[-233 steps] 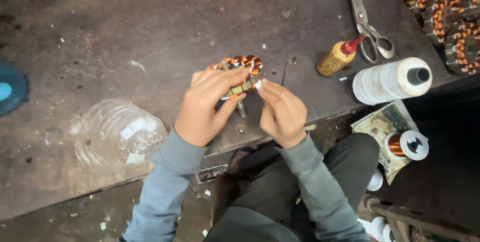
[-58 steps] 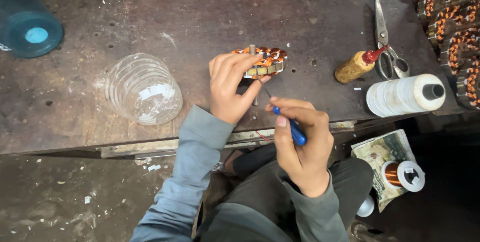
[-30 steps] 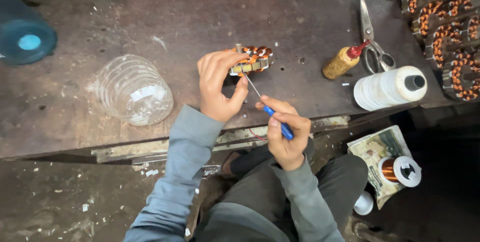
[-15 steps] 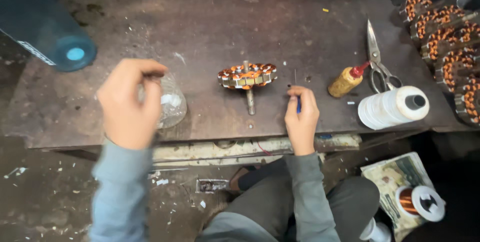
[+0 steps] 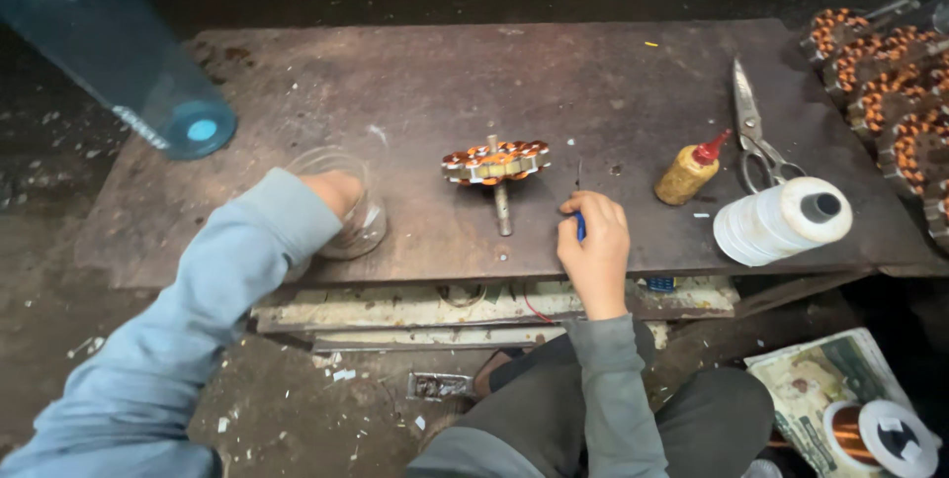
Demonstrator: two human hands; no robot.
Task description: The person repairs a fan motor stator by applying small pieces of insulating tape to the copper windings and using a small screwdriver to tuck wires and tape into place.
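A copper-wound stator on a short metal shaft [image 5: 494,164] lies on the dark metal workbench [image 5: 425,83], free of both hands. My left hand [image 5: 334,191] reaches into the mouth of a clear plastic jar [image 5: 346,203] lying left of the stator; its fingers are hidden inside. My right hand [image 5: 591,241] rests at the bench's front edge, closed around a blue-handled tool [image 5: 579,225] whose thin metal tip points toward the stator.
A yellow glue bottle with red cap [image 5: 690,170], scissors [image 5: 753,132] and a white thread spool [image 5: 783,219] sit at the right. Several wound stators [image 5: 885,92] are stacked far right. A blue water bottle [image 5: 129,53] stands far left. A copper wire reel [image 5: 875,434] lies below.
My left hand let go of the stator, which now lies on the bench, and moved left into the clear jar. My right hand lowered the blue-handled tool to the bench edge.
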